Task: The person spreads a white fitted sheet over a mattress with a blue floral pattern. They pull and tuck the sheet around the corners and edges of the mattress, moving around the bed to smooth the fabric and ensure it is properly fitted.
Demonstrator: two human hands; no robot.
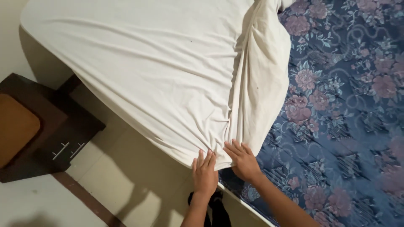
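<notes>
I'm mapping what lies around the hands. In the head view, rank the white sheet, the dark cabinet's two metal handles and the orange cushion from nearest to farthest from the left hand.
1. White sheet: its edge lies under the left hand, on the bed.
2. Metal handles: to the left, on the dark cabinet.
3. Orange cushion: far left edge.

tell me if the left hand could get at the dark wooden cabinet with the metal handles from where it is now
Probably not without a step: the left hand rests on the white sheet's edge, and the dark wooden cabinet stands well off across open floor.
</notes>
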